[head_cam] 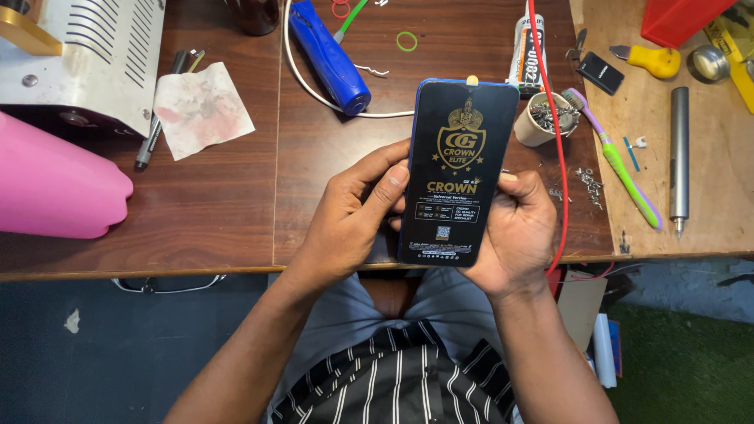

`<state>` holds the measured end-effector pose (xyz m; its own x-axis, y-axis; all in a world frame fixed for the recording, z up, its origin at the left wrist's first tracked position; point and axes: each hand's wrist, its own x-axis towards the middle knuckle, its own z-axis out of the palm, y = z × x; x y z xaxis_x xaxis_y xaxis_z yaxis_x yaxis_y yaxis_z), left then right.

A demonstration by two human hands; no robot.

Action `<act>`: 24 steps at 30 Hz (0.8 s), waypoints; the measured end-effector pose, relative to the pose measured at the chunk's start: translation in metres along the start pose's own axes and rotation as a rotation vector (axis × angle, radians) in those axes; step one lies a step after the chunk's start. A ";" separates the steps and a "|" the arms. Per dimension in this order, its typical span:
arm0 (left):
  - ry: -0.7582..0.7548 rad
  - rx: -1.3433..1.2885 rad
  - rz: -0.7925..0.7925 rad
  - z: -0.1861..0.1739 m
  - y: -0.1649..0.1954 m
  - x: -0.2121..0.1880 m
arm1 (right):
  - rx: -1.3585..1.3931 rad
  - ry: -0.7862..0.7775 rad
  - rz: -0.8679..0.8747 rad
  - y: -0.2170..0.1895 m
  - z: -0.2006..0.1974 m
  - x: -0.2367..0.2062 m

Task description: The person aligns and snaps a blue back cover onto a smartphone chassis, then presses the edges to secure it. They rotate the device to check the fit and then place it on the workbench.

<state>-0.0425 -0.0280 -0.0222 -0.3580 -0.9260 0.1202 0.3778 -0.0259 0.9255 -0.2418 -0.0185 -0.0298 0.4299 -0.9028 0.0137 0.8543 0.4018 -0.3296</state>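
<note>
A big brown wooden table [236, 212] fills the top of the view. On its left lie a pink plastic thing [55, 184] and a white metal box [94, 55] with slits. A stained paper [200, 106] rests on a pen next to them. A blue tube-shaped tool [328, 55] lies near the middle, with a white cord looping by it.

The person holds a phone [455, 173] upright over the table's near edge, just above the lap, so the dark front with its gold sticker faces up and is easy to see. The left hand [353, 216] grips the left side, thumb pressed on the front, fingers curled behind. The right hand [514, 235] cups the right side, fingers wrapped behind it.

A small paper cup [542, 118] of tiny screws stands just right of the phone. A green and purple toothbrush [620, 161] lies beside it.
</note>
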 end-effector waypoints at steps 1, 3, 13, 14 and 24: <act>-0.005 -0.004 0.002 0.000 0.000 0.000 | -0.002 -0.002 0.001 0.000 0.000 0.000; -0.014 -0.011 0.005 0.000 0.001 0.001 | -0.007 -0.007 0.003 0.000 0.001 0.000; -0.028 -0.003 0.005 -0.001 0.001 0.002 | -0.002 -0.013 0.011 0.000 0.001 0.000; -0.032 -0.020 0.004 -0.001 0.001 0.002 | 0.001 -0.009 0.009 -0.001 0.001 0.000; -0.027 -0.008 0.001 -0.002 0.001 0.002 | 0.002 0.020 -0.005 0.000 0.000 -0.001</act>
<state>-0.0415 -0.0307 -0.0219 -0.3802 -0.9155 0.1312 0.3848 -0.0276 0.9226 -0.2422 -0.0180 -0.0302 0.4195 -0.9078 -0.0030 0.8573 0.3972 -0.3275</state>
